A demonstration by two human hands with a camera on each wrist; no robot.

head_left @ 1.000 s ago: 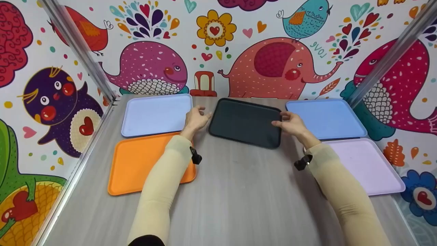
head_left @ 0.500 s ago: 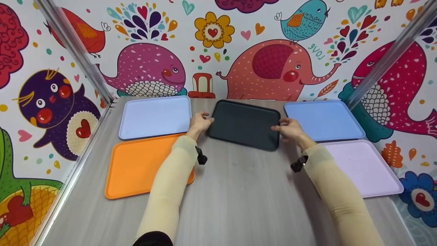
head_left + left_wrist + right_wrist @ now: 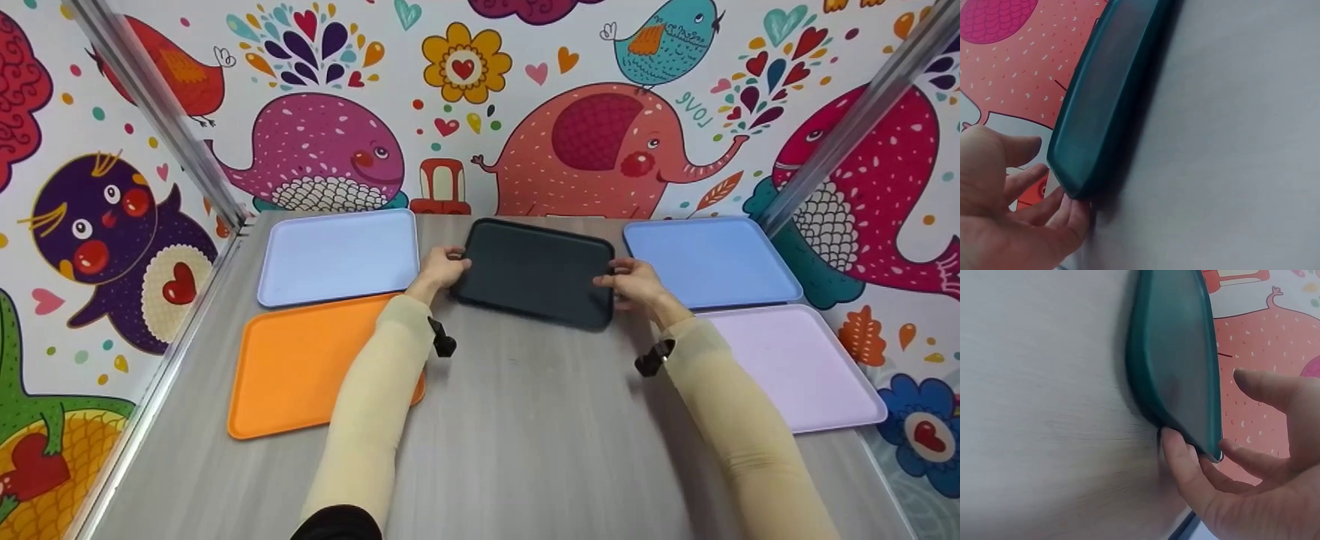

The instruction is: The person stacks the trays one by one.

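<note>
A dark green, nearly black tray [image 3: 536,274] lies slightly turned at the back middle of the table. At its left short end is my left hand [image 3: 442,268]; in the left wrist view its fingertips [image 3: 1075,211] touch the tray's end from outside and below, while the thumb stands apart. My right hand [image 3: 637,283] is at the opposite short end. The right wrist view shows its fingertips [image 3: 1172,439] against the rim near a corner, with the thumb raised off the tray. Part of the tray's underside edge is hidden behind the fingers.
On the left lie a pale lavender-blue tray [image 3: 337,259] and an orange tray [image 3: 300,367] in front of it. A blue tray [image 3: 709,262] and a pale lilac tray [image 3: 795,367] lie on the right. A cartoon-printed wall [image 3: 517,60] rises behind the grey table [image 3: 525,442].
My left hand has moved slightly right, up to the tray's end. My right hand has come a little lower along its end. The dark tray stays about where it was.
</note>
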